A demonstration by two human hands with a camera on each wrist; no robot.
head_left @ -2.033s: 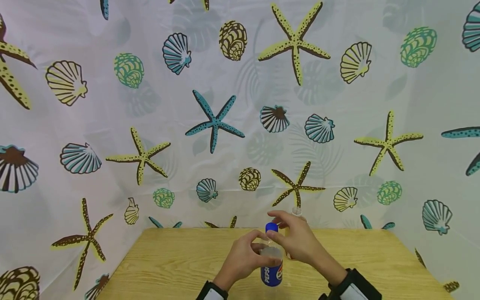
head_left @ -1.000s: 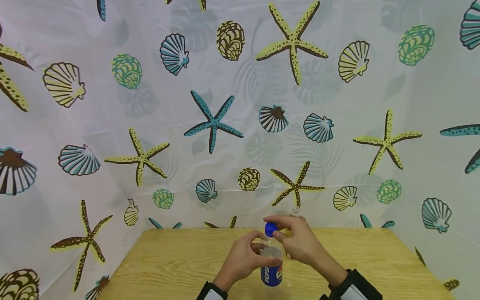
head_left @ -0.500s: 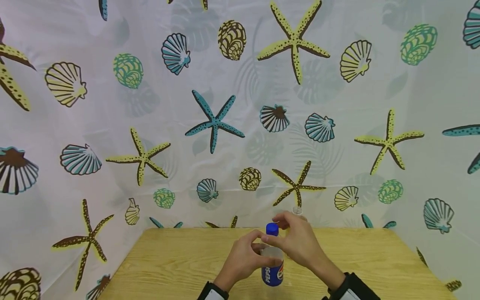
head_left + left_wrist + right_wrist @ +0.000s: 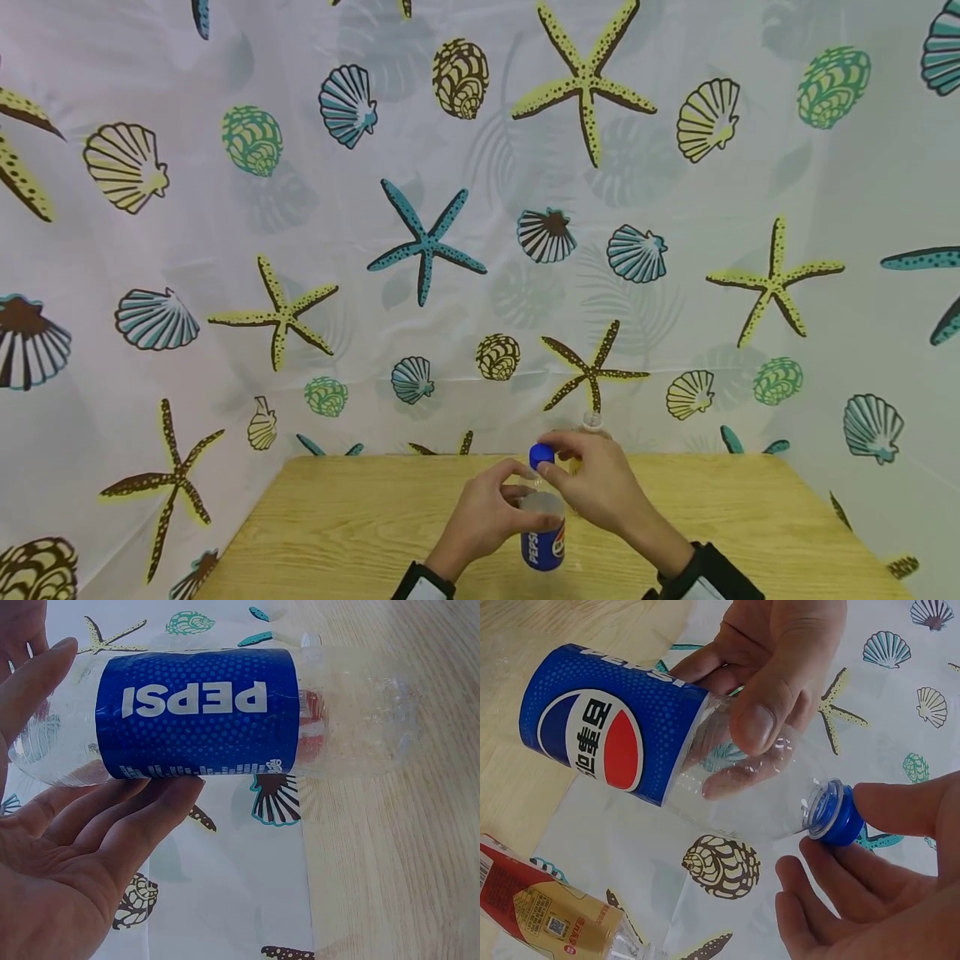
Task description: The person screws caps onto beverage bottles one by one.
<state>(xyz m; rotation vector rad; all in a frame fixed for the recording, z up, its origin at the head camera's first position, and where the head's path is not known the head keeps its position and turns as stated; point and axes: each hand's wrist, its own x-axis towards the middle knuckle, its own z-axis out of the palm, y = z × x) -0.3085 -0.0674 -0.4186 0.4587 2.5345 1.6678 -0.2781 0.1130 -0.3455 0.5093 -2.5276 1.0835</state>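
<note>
A clear plastic Pepsi bottle [image 4: 543, 533] with a blue label [image 4: 195, 712] stands upright on the wooden table [image 4: 352, 525]. My left hand [image 4: 491, 510] grips the bottle's clear upper body [image 4: 735, 787], thumb in front and fingers behind. My right hand [image 4: 592, 479] pinches the blue cap [image 4: 541, 455] on the neck between thumb and fingers; in the right wrist view the blue cap [image 4: 838, 817] sits on the threads. The bottle [image 4: 225, 720] looks empty.
A second clear bottle [image 4: 592, 427] with a red and gold label [image 4: 547, 907] stands behind my right hand, mostly hidden. A curtain [image 4: 420, 242] printed with shells and starfish closes off the back and both sides of the table.
My right hand's fingers have shifted slightly round the cap between frames. The bottle and my left hand stay where they were.
</note>
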